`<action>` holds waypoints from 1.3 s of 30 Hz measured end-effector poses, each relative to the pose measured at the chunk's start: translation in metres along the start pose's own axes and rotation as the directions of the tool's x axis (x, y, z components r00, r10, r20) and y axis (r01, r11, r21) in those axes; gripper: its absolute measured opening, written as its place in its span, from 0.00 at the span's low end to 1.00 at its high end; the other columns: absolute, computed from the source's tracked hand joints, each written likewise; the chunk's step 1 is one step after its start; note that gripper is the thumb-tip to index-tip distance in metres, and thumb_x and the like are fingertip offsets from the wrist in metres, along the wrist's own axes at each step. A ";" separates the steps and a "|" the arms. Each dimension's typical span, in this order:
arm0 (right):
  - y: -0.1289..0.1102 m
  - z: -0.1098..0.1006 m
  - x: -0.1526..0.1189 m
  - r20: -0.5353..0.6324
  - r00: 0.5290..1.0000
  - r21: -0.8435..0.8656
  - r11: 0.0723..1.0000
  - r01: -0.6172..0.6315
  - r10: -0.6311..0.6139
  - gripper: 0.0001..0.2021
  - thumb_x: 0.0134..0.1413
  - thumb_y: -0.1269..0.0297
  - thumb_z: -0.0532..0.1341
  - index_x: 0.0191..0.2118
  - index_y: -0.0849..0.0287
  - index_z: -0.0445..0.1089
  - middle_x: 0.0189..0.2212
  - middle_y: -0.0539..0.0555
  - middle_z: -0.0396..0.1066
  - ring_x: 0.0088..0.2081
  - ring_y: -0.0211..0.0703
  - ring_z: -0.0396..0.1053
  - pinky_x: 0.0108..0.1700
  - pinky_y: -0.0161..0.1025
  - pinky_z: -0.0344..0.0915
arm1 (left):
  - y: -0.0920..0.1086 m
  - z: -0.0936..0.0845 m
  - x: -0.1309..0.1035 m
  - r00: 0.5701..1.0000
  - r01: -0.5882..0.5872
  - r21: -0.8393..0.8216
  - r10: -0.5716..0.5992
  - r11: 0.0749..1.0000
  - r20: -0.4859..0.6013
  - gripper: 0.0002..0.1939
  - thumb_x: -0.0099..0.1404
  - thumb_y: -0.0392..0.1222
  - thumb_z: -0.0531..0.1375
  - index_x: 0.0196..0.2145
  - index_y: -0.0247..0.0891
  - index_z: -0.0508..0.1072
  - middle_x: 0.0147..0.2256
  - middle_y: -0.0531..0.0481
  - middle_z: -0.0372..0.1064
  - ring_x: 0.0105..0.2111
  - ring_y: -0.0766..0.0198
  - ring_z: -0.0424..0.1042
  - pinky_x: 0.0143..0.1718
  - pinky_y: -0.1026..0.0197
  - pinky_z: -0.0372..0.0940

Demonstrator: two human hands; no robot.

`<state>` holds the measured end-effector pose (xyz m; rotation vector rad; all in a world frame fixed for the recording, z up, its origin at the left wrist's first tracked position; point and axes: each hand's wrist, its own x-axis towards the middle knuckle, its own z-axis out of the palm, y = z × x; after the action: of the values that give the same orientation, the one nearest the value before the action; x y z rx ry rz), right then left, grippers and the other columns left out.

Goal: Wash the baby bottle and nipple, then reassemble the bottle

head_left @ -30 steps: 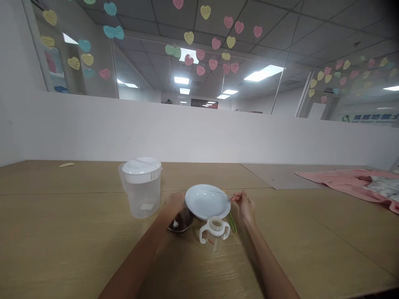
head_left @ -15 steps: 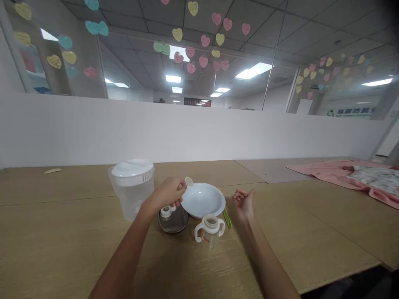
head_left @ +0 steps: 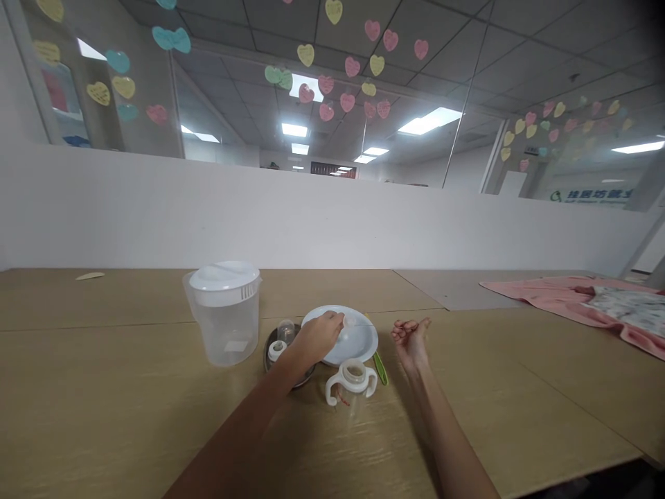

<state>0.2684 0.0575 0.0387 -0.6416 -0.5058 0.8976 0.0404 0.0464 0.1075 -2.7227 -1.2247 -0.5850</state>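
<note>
My left hand [head_left: 321, 337] is closed in a pinch on a small round translucent piece [head_left: 349, 321] over the white bowl [head_left: 364, 346]. To the right of the bowl, my right hand [head_left: 411, 341] is turned palm up with curled fingers. They appear closed on a thin stick [head_left: 371, 325], a faint line reaching over the bowl's rim. In front of the bowl stands a clear baby bottle [head_left: 353, 388] with two white handles and an uncovered mouth. Beside my left wrist, a dark round tray [head_left: 306, 378] holds a white ring [head_left: 277, 349] and a clear cap [head_left: 285, 330].
A clear pitcher with a white lid [head_left: 227, 312] stands left of the tray. A green-handled tool [head_left: 382, 369] lies against the bowl's right side. Pink cloth [head_left: 524, 287] covers the far right of the wooden table [head_left: 129, 416]. A low white wall [head_left: 322, 229] rises behind.
My left hand has moved right, from above the tray to over the bowl, with the small round piece. The cap on the tray now shows. My right hand stays nearly in place.
</note>
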 end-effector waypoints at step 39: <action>0.007 0.031 -0.031 0.261 0.964 -0.368 0.928 0.051 0.050 0.26 0.41 0.40 0.62 0.17 0.60 0.63 0.10 0.47 0.60 0.12 0.33 0.57 0.14 0.31 0.55 | 0.004 0.005 0.004 0.985 0.093 -0.222 -0.123 0.971 -0.124 0.11 0.65 0.36 0.51 0.40 0.39 0.73 0.40 0.48 0.72 0.42 0.61 0.69 0.45 0.60 0.62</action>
<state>0.2278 0.0437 0.0512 -0.8700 -0.9343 0.8998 0.0475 0.0480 0.1045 -2.7409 -1.3539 -0.9547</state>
